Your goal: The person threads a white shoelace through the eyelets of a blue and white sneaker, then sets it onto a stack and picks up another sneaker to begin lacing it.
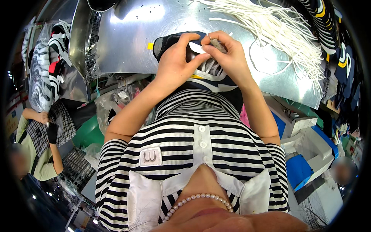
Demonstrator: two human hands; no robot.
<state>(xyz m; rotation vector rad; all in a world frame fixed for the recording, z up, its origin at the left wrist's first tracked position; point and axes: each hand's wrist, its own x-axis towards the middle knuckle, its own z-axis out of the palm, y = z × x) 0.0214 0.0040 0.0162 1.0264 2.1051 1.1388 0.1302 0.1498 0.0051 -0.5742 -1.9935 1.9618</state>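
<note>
Shoe (211,72): on the metal table (131,48), beneath both hands, which block its middle.
Left hand (176,62): half curled, thumb and forefinger apart around a white piece (196,47); grip cannot be told.
Right hand (230,58): fingers closed around a tool (218,45); tip hard to make out.
Laces (270,27): loose white heap, right of the right hand.
Yellow tag (150,46): left of the left hand.

A dark shoe (211,70) lies on the metal worktop (127,50). The left grip (177,57) curves over it, beside a white piece (196,48); the right grip (230,54), also over the shoe, holds a tan-handled tool (218,45). Loose white laces (272,29) spread to the shoe's right.
</note>
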